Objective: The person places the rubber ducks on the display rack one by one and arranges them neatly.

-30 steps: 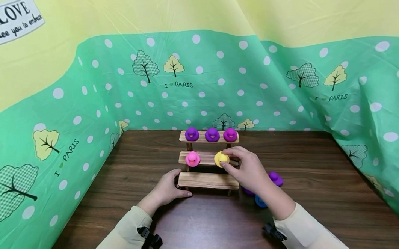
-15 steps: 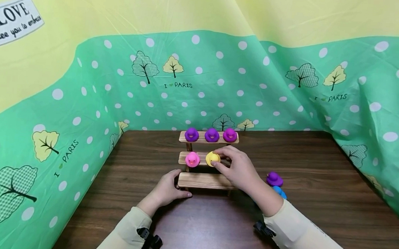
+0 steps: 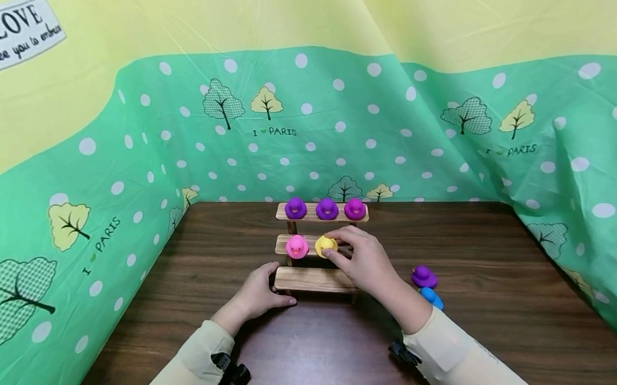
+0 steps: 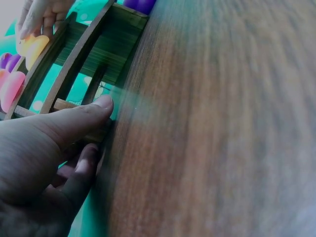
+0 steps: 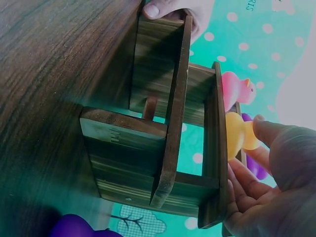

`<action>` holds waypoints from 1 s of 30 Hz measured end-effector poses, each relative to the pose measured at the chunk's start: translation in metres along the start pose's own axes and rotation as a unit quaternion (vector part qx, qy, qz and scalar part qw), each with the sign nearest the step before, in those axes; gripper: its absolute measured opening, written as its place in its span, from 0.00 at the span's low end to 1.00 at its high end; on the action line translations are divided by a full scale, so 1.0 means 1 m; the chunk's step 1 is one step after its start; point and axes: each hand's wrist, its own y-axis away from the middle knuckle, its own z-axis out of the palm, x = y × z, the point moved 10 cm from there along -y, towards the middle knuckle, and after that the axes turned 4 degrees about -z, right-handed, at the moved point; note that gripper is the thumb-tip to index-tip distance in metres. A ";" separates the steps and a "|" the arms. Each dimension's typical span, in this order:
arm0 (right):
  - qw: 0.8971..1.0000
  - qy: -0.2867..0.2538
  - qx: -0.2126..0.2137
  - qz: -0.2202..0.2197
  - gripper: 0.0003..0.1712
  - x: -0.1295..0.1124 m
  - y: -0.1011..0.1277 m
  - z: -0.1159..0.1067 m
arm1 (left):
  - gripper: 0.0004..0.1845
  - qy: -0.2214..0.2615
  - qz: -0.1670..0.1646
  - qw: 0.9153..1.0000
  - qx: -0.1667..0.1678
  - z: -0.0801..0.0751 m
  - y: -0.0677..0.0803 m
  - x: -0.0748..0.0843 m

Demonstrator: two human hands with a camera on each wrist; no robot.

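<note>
A three-step wooden display stand (image 3: 311, 279) stands on the table. My left hand (image 3: 258, 291) grips its lower left end, with thumb and fingers on the side piece in the left wrist view. On the middle step, my right hand (image 3: 365, 259) pinches a yellow rubber duck (image 3: 325, 247) between thumb and fingers; the right wrist view shows the duck (image 5: 235, 135) at that step's edge. Beside it on the left sits a pink duck (image 3: 297, 246). Two purple ducks (image 3: 295, 208) and a magenta duck (image 3: 355, 208) line the top step. The front step holds nothing.
Right of the stand, a purple duck (image 3: 424, 277) and a blue duck (image 3: 431, 298) lie on the dark wood table (image 3: 515, 343), partly behind my right forearm. A green and yellow printed cloth (image 3: 316, 146) hangs around the table's back and sides.
My right hand has moved left along the middle step with the yellow duck, closer to the pink one. The left hand keeps its hold on the stand.
</note>
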 end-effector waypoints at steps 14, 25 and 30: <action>1.000 0.028 0.010 -0.004 0.17 -0.002 -0.001 0.001 | 0.51 0.002 0.004 1.000 0.000 -0.001 0.000 -0.001; 0.999 0.037 0.006 -0.003 0.17 -0.002 -0.001 0.000 | 0.39 -0.007 0.023 1.000 0.001 -0.001 0.001 0.006; 0.999 0.035 0.004 -0.002 0.18 -0.002 -0.001 0.000 | 0.38 -0.008 0.026 1.000 -0.002 -0.001 0.002 0.008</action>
